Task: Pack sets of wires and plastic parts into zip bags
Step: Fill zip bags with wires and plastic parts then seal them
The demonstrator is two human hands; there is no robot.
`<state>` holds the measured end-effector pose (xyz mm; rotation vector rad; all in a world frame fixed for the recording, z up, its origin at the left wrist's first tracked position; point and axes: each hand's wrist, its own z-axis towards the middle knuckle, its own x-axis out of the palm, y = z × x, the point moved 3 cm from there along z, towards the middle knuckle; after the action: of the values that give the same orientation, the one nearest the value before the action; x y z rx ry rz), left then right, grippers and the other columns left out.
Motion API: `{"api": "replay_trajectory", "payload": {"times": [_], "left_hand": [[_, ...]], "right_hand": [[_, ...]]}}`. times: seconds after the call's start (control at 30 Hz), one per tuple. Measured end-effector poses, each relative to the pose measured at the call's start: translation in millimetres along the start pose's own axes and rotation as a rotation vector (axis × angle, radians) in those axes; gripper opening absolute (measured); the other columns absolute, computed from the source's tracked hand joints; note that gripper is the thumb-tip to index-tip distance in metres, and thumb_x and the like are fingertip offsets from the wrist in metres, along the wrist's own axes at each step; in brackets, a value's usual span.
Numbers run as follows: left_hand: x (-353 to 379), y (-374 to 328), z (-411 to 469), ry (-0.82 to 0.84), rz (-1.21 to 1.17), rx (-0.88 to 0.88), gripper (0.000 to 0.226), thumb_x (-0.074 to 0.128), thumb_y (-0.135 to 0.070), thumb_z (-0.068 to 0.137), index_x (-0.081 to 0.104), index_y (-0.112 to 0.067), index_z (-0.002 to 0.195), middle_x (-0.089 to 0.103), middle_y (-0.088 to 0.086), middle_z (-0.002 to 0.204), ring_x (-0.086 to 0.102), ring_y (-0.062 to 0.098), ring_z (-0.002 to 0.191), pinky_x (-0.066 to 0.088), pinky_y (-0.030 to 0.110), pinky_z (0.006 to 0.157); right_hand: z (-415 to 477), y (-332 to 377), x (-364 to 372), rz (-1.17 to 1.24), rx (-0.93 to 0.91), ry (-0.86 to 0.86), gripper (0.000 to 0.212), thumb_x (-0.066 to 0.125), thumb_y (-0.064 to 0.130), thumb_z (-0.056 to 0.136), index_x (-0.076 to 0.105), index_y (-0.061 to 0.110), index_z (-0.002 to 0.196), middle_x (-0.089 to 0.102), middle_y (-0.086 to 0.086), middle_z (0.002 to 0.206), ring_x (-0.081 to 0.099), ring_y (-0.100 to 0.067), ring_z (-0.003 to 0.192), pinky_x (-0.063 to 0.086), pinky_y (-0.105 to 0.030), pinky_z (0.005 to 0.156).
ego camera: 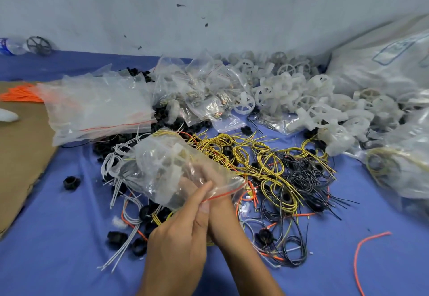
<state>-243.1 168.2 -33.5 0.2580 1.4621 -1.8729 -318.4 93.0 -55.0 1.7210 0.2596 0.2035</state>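
A clear zip bag (167, 168) with a red zip strip is held up above the wire pile; it holds a white plastic part and wires. My left hand (181, 233) pinches the bag's zip edge between thumb and fingers. My right hand (209, 179) is pushed into the bag's mouth, its fingers seen through the plastic, its wrist crossing behind my left thumb. Loose yellow wires (262, 165), black wires (304, 177), white wires (116, 163) and orange wires (250, 193) lie tangled on the blue cloth. White plastic wheels (311, 101) are heaped at the back right.
A stack of empty zip bags (97, 107) lies at the left, partly on brown cardboard (21, 156). Small filled bags (199, 91) sit behind the wires. Black plastic rings (72, 182) are scattered about. Large sacks (390, 63) stand at the right. A wall rises behind.
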Motion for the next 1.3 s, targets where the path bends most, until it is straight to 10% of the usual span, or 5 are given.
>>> {"api": "replay_trajectory", "payload": {"times": [0.1,0.47,0.7,0.93,1.3], "left_hand": [[-1.9,3.4,1.6,-0.009,-0.011,-0.025,0.04,0.04,-0.051,0.094,0.042,-0.063,0.132,0.061,-0.028,0.118,0.064,0.0,0.093,0.045,0.01,0.072],[4.5,3.4,3.5,0.055,-0.064,-0.051,0.039,0.037,-0.048,0.097,0.049,-0.049,0.134,0.057,-0.02,0.088,0.05,-0.001,0.062,0.035,0.011,0.059],[0.4,1.0,3.8,0.034,-0.064,-0.074,0.045,0.034,-0.05,0.096,0.057,-0.042,0.133,0.04,-0.026,0.114,0.049,0.011,0.097,0.038,0.009,0.065],[2.9,4.9,3.6,0.023,-0.076,-0.069,0.039,0.038,-0.045,0.098,0.054,-0.044,0.134,0.047,-0.025,0.108,0.052,0.005,0.088,0.036,0.005,0.066],[9.7,7.6,-0.2,0.048,-0.093,-0.077,0.038,0.038,-0.046,0.097,0.04,-0.053,0.134,0.066,-0.025,0.094,0.06,-0.006,0.083,0.04,0.007,0.07]], "right_hand": [[-16.8,3.2,-14.4,-0.189,-0.214,0.078,0.018,0.056,0.004,0.092,0.067,0.013,0.103,0.069,-0.007,0.086,0.06,-0.011,0.081,0.054,-0.04,0.072],[30.8,23.6,-110.0,-0.879,-0.419,-0.256,0.014,0.061,0.014,0.094,0.07,0.02,0.102,0.066,0.009,0.1,0.059,-0.012,0.095,0.044,-0.027,0.08],[116.0,-2.6,-93.8,-1.177,-0.4,-0.08,0.024,0.056,0.013,0.093,0.06,0.017,0.116,0.061,-0.004,0.118,0.05,-0.029,0.113,0.04,-0.037,0.095],[50.0,27.1,-114.8,-0.518,-0.345,-0.39,0.016,0.064,0.025,0.088,0.059,0.029,0.103,0.066,0.013,0.092,0.064,-0.007,0.085,0.052,-0.031,0.076],[-44.6,-12.3,-48.1,0.078,-0.028,0.012,0.01,0.065,0.001,0.087,0.067,0.008,0.093,0.069,-0.014,0.087,0.068,-0.026,0.071,0.058,-0.035,0.063]]}}
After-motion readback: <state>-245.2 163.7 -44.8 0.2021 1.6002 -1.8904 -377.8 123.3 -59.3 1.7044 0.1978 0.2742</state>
